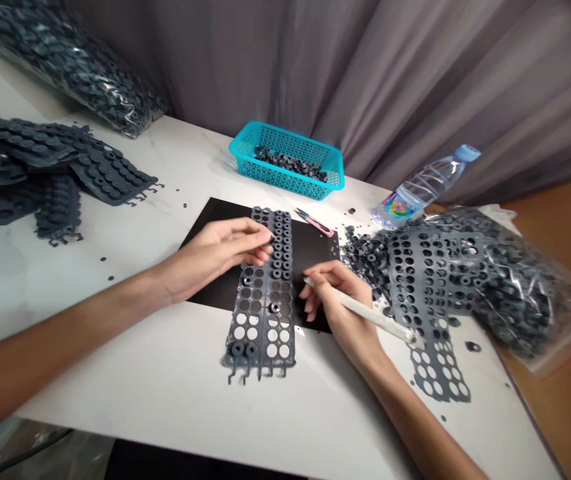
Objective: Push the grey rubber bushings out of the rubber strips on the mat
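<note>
A dark grey moulded rubber sheet (266, 293) with rows of round holes lies lengthwise before me. Black rubber rings fill much of its far right part; a few sit lower down, including two at the near left corner. My left hand (228, 250) is over the sheet's left side, thumb and fingers pinched together at the ring rows; what they hold, if anything, is too small to make out. My right hand (340, 300), right of the sheet, grips a white pen-like stick (365, 311), one end at the fingertips, the other pointing back toward the lower right.
Under the sheet lies a black mat (210, 283), with pink-handled thread snips (315, 223) on it. Behind stands a turquoise basket (285, 183) of black pieces. Loose rings (368, 257), a punched-out sheet (428, 300), a bag (520, 293) and a bottle (418, 187) are rightward; more sheets (110, 167) lie left.
</note>
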`<state>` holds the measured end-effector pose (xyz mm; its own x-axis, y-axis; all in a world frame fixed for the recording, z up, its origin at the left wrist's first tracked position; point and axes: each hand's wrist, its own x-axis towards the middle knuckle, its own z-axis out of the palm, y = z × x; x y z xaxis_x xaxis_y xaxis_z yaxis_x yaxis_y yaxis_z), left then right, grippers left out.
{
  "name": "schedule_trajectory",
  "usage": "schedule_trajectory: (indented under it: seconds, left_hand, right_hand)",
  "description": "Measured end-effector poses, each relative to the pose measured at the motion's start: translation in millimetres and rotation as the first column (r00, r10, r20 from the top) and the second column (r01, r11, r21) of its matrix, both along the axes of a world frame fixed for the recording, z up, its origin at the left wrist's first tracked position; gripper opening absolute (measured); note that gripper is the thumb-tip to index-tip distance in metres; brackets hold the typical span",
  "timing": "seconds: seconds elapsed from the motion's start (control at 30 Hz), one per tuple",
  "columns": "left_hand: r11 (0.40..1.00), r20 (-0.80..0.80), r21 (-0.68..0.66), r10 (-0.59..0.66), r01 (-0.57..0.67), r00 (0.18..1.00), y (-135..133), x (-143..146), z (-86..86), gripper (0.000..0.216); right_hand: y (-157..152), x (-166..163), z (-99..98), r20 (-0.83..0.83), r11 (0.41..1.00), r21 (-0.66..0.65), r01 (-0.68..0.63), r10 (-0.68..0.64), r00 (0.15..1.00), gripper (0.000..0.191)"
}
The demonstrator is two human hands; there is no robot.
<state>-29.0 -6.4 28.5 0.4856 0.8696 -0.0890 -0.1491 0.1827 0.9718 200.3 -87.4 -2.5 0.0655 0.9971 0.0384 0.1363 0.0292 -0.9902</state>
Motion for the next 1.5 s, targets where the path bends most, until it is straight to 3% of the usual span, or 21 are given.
schedule_trajectory:
  seconds: [0.17, 0.33, 1.03, 1.13, 1.23, 1.27, 1.3, 1.4, 1.5]
  left_hand:
    - [0.968, -0.003, -0.198, -0.159, 0.155, 0.987, -10, 5, -11.9, 0.026]
    - [0.938, -0.012, -0.288, -0.206, 0.194, 0.979, -11, 5, -15.2, 0.033]
    - [0.925, 0.036, -0.296, -0.238, 0.238, 0.971, -9, 3, -14.3, 0.04]
    - [0.961, 0.039, -0.221, -0.164, 0.169, 0.986, 15, 8, -5.9, 0.032]
    - [0.997, -0.077, 0.044, -0.054, 0.057, 0.996, 72, 23, 8.9, 0.026]
    - [0.977, -0.147, 0.215, 0.015, 0.017, 0.989, 96, 30, 14.4, 0.027]
    - [0.919, -0.234, 0.395, 0.105, -0.004, 0.967, 119, 36, 19.6, 0.03]
    - [0.82, -0.272, 0.569, 0.259, -0.062, 0.927, 173, 53, 28.6, 0.024]
    - [0.733, -0.295, 0.678, 0.334, -0.049, 0.895, 185, 57, 24.4, 0.022]
  right_hand:
    - [8, 15, -0.6, 0.068, 0.997, 0.032, 0.071, -0.073, 0.995, 0.018]
    - [5, 14, -2.5, 0.126, 0.999, 0.012, 0.044, -0.045, 0.991, 0.019]
    - [0, 14, -0.7, 0.262, 0.999, -0.023, 0.023, -0.016, 0.965, 0.023]
    - [-2, 14, -2.6, 0.297, 1.0, -0.024, 0.0, 0.007, 0.955, 0.022]
    - [-4, 12, -1.9, 0.346, 0.999, -0.017, -0.048, 0.051, 0.937, 0.023]
    - [-4, 11, -1.5, 0.356, 0.998, -0.016, -0.061, 0.063, 0.932, 0.023]
    - [-4, 11, -1.1, 0.36, 0.998, -0.013, -0.066, 0.066, 0.931, 0.024]
    - [-2, 14, -1.5, 0.352, 0.999, -0.008, -0.049, 0.048, 0.935, 0.025]
    - [-1, 17, -3.5, 0.343, 0.999, -0.015, -0.032, 0.035, 0.939, 0.024]
